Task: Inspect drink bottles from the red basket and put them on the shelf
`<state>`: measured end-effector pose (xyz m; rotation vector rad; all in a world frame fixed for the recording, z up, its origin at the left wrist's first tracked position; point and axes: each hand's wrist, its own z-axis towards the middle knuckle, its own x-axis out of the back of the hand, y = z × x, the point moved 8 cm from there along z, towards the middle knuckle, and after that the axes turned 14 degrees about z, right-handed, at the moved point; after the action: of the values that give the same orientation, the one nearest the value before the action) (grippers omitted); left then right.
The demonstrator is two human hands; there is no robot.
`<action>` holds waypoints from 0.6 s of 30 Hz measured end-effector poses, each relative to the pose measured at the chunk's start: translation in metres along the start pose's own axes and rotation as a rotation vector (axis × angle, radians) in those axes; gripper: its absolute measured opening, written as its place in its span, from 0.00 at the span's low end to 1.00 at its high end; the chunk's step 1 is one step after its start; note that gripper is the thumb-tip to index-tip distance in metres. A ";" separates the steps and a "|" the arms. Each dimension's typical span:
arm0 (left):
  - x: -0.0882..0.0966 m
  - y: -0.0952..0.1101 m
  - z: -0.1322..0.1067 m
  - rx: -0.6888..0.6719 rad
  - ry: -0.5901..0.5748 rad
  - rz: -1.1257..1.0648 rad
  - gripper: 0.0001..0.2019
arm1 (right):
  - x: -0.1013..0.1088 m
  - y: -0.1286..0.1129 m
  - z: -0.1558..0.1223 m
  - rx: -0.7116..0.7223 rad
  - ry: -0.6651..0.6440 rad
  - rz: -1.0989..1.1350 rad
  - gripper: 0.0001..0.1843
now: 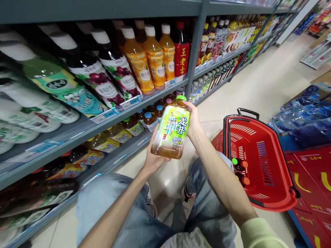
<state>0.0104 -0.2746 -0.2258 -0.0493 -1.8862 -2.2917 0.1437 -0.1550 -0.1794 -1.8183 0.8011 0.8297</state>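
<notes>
A tea bottle with a green cap, a light green label and amber liquid is held up in front of the drink shelves. My left hand is closed around its lower end. My right hand grips its upper part near the cap. I am crouching, and my jeans-clad knees show below the bottle. A red shopping basket stands on the floor to the right of my right arm, with a few capped bottles lying in it.
Grey shelves on the left carry orange juice bottles, grape drink bottles and small tea bottles lower down. Shrink-wrapped water packs and red cartons sit at the right. The tiled aisle runs away ahead.
</notes>
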 end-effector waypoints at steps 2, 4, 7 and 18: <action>-0.002 0.003 0.000 0.003 -0.003 -0.030 0.48 | -0.002 0.000 -0.003 -0.026 -0.009 0.021 0.13; -0.003 0.005 0.000 0.014 -0.009 -0.048 0.51 | -0.004 0.000 -0.006 -0.041 -0.014 0.021 0.12; -0.006 0.006 -0.001 0.035 -0.033 -0.072 0.62 | -0.006 -0.001 -0.011 -0.050 -0.025 0.002 0.13; -0.007 0.001 -0.002 -0.012 -0.073 -0.132 0.69 | 0.000 0.004 -0.003 -0.043 -0.022 -0.011 0.13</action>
<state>0.0174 -0.2758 -0.2265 -0.0103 -1.9661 -2.4183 0.1408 -0.1588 -0.1803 -1.8467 0.7644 0.8640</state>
